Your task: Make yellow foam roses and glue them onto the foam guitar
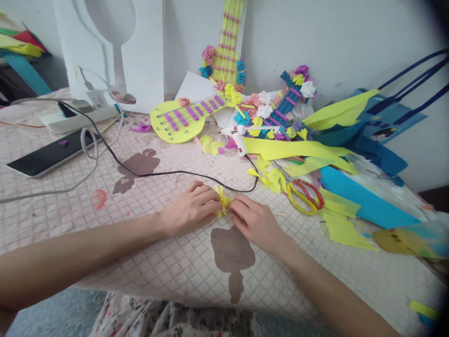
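Observation:
Between my two hands is a small yellow crepe paper flower (pixel 223 202) with a thin pale stick running out to the right under my right hand. My left hand (pixel 192 208) pinches the flower's left side, fingers bent together. From the other side, my right hand (pixel 257 221) grips its base and the stick with thumb and fingers closed. Both hands rest just above the quilted cloth. Scissors (pixel 304 196) with yellow and red handles lie to the right of them. A white glue gun (pixel 239 138) stands behind, its black cord curving past my fingers.
Yellow paper guitar (pixel 180 121), blue paper guitar (pixel 280 114) and paper flowers lean at the back. Yellow crepe strips (pixel 291 149) and a blue sheet (pixel 365 201) spread across the right. At left lie a phone (pixel 52 153), a power strip (pixel 77 119) and loose cables.

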`<state>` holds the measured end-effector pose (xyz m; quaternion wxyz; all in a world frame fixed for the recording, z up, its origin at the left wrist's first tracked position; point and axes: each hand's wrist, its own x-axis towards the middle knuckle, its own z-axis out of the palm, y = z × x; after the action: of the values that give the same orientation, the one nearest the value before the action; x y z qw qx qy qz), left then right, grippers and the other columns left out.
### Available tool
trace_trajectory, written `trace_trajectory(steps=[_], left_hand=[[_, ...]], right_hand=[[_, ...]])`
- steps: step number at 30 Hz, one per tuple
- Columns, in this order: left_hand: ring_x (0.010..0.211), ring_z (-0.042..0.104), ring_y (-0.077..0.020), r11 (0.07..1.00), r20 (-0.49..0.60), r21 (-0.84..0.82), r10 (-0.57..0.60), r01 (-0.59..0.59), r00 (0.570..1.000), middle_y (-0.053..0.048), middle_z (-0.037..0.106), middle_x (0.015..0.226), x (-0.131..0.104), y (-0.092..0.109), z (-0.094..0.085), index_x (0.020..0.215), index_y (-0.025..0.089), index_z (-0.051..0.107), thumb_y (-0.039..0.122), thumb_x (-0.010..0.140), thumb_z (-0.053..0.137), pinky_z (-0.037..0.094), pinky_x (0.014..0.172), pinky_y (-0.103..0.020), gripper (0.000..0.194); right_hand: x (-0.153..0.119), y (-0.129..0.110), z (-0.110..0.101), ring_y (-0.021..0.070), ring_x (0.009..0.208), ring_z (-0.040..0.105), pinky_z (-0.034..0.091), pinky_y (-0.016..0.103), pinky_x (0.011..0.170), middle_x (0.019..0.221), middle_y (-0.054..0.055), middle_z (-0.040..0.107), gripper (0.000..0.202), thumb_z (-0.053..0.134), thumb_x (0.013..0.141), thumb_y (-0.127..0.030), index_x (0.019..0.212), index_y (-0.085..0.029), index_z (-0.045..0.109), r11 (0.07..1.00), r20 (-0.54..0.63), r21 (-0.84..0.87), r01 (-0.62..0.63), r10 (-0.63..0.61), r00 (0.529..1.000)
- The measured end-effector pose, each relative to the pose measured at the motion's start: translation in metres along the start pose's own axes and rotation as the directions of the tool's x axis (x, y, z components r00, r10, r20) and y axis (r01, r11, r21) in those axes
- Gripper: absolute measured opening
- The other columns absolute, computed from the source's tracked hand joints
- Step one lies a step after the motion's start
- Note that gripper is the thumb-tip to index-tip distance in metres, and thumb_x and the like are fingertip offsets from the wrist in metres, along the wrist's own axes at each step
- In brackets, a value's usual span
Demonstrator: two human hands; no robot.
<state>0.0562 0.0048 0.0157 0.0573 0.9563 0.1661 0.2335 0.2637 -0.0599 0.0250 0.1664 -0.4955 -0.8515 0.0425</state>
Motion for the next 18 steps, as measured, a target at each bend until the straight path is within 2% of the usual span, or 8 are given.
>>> trace_trajectory(steps=[4,8,12,18], left_hand=[[0.089,0.052,-0.0183,0.989,-0.028,-0.069,-0.132,0.130,0.991,-0.005,0.058,0.093,-0.001,-0.001,0.003,0.094,0.018,0.054,0.015,0.083,0.053,0.037,0.083,-0.035,0.011],[0.087,0.051,-0.0184,0.959,-0.009,-0.139,-0.249,0.245,0.969,-0.004,0.057,0.090,-0.002,-0.002,0.007,0.092,0.016,0.051,0.017,0.081,0.055,0.037,0.079,-0.034,0.012],[0.081,0.052,-0.0165,0.940,-0.015,-0.203,-0.282,0.273,0.959,-0.003,0.057,0.085,-0.001,-0.003,0.007,0.088,0.016,0.052,0.018,0.083,0.052,0.039,0.076,-0.031,0.005],[0.079,0.053,-0.0151,0.908,-0.035,-0.297,-0.319,0.295,0.947,-0.004,0.058,0.085,-0.001,-0.005,0.009,0.088,0.016,0.054,0.017,0.082,0.054,0.043,0.068,-0.026,0.006]], right_hand=[[0.001,0.001,-0.003,0.0145,0.078,0.059,0.044,0.025,0.066,0.092,0.004,0.061,0.011,0.046,0.087,-0.021,0.094,-0.021,0.055,0.998,-0.045,0.035,-0.055,0.057,0.997],[0.003,-0.003,-0.002,0.0140,0.076,0.060,0.044,0.026,0.066,0.086,0.002,0.062,0.008,0.053,0.083,-0.023,0.090,-0.021,0.052,0.986,-0.100,0.117,-0.115,0.127,0.987],[0.007,-0.010,0.006,0.0151,0.075,0.061,0.042,0.026,0.062,0.082,0.000,0.064,0.012,0.057,0.078,-0.023,0.088,-0.022,0.050,0.978,-0.135,0.140,-0.156,0.175,0.975],[0.011,-0.014,0.015,0.0154,0.071,0.063,0.039,0.025,0.058,0.080,-0.001,0.066,0.013,0.056,0.077,-0.020,0.088,-0.022,0.049,0.968,-0.133,0.144,-0.206,0.225,0.965]])
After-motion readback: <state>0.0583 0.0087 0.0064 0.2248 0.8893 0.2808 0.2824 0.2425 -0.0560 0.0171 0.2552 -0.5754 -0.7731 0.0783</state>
